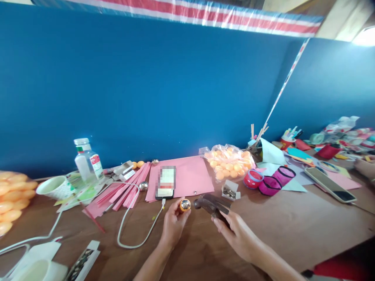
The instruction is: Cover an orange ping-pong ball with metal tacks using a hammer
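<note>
Orange piece with a silvery dome [185, 205]: located over the near half of the counter [281, 230], in front of the pink sheet [190, 169]. Whether its underside touches the counter cannot be told.

Left hand [172, 224]: curled narrowly around the piece, pinching it between fingers and thumb, dome exposed. Right hand [241, 236]: wrapped around the handle of the hammer [209, 204], close to the head. The head is just beside the piece, with a visible gap between them.

Handling notes: if the hammer is applied, support the piece on bare counter, away from the back edge along the blue panel [175, 78], rather than striking it in mid-air. Set thumb and fingertips below the rim so that only the dome meets the hammer face. Use light, square taps; the dome is likely to dent under a slanted blow. The short grip should favour control over force. Guide the claw clear of the small white box [238, 195] of metal pieces [229, 192], and swing away from the phone [166, 182].
</note>
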`<state>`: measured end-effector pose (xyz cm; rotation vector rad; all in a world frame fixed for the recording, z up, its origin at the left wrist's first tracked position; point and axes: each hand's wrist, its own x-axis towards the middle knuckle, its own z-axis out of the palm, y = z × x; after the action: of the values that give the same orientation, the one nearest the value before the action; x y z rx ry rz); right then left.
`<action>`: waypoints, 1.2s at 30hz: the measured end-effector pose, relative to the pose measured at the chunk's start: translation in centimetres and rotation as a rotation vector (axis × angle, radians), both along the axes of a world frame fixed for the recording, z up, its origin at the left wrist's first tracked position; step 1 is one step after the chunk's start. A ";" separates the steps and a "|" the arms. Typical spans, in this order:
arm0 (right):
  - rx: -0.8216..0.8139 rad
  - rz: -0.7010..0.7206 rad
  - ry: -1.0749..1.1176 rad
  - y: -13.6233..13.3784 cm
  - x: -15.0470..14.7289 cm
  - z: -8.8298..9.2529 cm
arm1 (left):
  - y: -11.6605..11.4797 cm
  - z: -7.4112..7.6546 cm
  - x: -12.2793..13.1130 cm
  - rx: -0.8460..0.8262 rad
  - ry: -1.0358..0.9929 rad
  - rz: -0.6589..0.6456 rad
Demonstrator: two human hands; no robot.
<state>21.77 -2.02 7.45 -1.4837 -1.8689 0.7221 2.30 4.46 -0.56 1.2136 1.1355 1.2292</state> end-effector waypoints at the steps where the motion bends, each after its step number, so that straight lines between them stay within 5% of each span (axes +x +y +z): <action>1: 0.020 0.012 -0.034 0.0 0.5 -0.1 | 0.1 0.0 -0.1 -0.015 0.005 0.012; 11: 0.033 0.082 -0.488 -0.1 6.1 -2.0 | 0.0 0.4 -0.2 -0.078 -0.002 0.009; 21: 0.071 -0.004 -0.587 0.7 6.7 -5.1 | 0.0 0.2 -0.1 -0.054 -0.014 0.023; 30: 0.156 -0.014 -0.436 1.6 6.9 -2.8 | 0.0 0.2 0.0 -0.059 -0.011 0.035; 36: 0.248 0.061 -0.377 4.9 2.4 -0.4 | 0.1 0.3 0.1 -0.055 -0.012 0.058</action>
<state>24.13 2.92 7.09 -1.4802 -2.1977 0.2313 2.43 4.54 -0.26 1.1378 1.1955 1.2392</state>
